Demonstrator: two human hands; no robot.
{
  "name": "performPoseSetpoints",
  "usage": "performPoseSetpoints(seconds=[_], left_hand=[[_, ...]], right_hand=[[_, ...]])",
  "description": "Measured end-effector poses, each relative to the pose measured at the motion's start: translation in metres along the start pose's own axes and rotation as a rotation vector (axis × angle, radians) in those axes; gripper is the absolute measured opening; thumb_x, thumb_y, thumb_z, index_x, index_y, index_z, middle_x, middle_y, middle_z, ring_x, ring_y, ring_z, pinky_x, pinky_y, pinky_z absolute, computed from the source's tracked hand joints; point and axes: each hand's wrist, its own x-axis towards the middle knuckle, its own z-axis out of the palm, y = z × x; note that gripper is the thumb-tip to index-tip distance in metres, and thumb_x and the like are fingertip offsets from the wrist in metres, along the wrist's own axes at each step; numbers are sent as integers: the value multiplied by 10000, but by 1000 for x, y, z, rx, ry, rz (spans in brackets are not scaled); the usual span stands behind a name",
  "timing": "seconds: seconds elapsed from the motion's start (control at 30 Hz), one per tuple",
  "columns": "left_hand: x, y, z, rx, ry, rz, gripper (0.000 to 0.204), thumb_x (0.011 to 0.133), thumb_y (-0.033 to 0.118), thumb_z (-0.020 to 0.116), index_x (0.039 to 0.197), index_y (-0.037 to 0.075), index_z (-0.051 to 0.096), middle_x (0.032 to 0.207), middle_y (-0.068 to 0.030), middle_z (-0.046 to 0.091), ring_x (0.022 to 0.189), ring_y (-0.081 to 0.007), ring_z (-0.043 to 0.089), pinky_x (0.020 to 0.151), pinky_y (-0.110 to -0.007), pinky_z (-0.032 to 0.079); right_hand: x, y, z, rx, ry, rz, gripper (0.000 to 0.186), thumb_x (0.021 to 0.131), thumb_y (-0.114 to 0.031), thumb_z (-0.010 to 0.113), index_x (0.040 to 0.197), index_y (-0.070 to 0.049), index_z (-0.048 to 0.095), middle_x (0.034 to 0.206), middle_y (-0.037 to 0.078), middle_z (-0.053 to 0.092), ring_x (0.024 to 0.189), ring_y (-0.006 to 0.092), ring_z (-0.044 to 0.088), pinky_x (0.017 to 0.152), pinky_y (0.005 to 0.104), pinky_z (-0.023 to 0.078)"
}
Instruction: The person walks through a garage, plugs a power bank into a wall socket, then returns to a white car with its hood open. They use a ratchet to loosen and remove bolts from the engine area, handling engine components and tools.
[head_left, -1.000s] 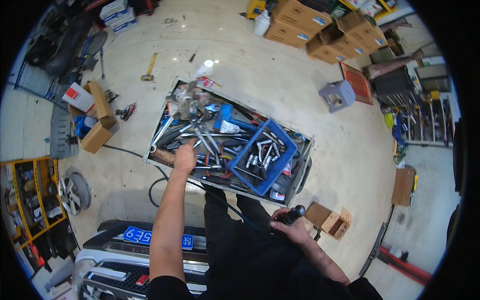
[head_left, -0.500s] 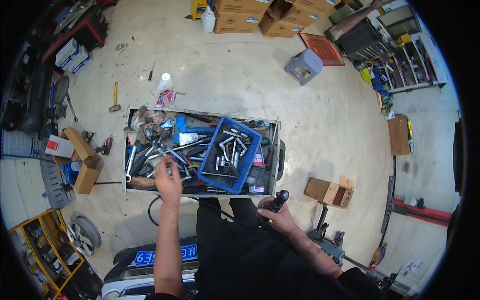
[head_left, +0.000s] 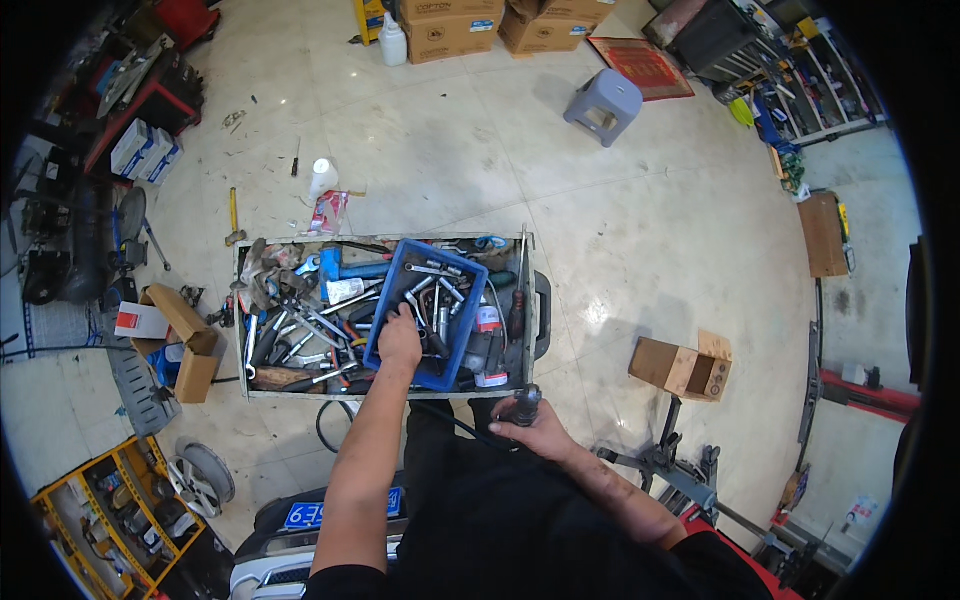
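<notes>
My left hand (head_left: 400, 338) reaches down into a blue plastic bin (head_left: 470, 345), its fingers drawn together among the sockets; anything between the fingertips is too small to make out. Several metal sockets and extension bars (head_left: 443, 310) lie in that bin. The bin rests on top of a tool-filled drawer (head_left: 243, 330). Just off the drawer's near right corner, my right hand (head_left: 535, 432) is closed around a black air ratchet (head_left: 526, 401), its head pointing up. A dark hose (head_left: 455, 430) runs to this hand from the left, below the drawer.
Inside the drawer, wrenches, pliers and a blue-headed hammer (head_left: 331, 270) lie left of the bin; a screwdriver (head_left: 517, 315) lies right. A grey stool (head_left: 605, 100) stands beyond, an open carton (head_left: 665, 368) at right. A hammer (head_left: 234, 215) and white bottle (head_left: 322, 178) are on the floor.
My left hand has moved right, from the loose tools in the drawer into the blue bin. The right hand still holds the air ratchet. The whole view has shifted slightly.
</notes>
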Motion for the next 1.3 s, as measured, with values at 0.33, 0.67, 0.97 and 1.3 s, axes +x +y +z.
performPoseSetpoints(seconds=[0.33, 0.67, 0.97, 1.3], left_hand=[[-215, 15, -113, -1212, 290, -18, 350, 933, 60, 470, 1276, 53, 540, 960, -86, 611, 793, -194, 564, 786, -316, 469], [-510, 83, -57, -776, 978, -291, 232, 935, 279, 634, 1001, 57, 622, 883, -137, 664, 808, -365, 663, 672, -454, 523], [-654, 201, 100, -1293, 1243, -298, 289, 1003, 283, 589, 924, 5, 573, 745, -183, 631, 725, -388, 641, 622, -449, 482], [-748, 300, 194, -1083, 1381, -676, 551, 884, 376, 754, 1175, 44, 424, 801, -134, 645, 673, -383, 664, 586, -416, 513]], right_hand=[[48, -48, 19, -292, -531, 11, 297, 847, -254, 819, 991, -22, 703, 817, 16, 684, 768, 118, 636, 719, 292, 513], [-82, -86, 148, -882, -1489, -58, 247, 794, -95, 775, 1006, 15, 709, 801, 8, 675, 773, 36, 548, 672, 249, 482], [-244, -16, 179, -1491, -2282, -354, 229, 720, -28, 744, 939, -13, 680, 749, 152, 666, 708, 292, 678, 650, 365, 509], [-388, 54, 143, -1733, -2382, -209, 144, 761, -53, 698, 891, 3, 674, 724, 139, 671, 659, 220, 666, 608, 356, 506]])
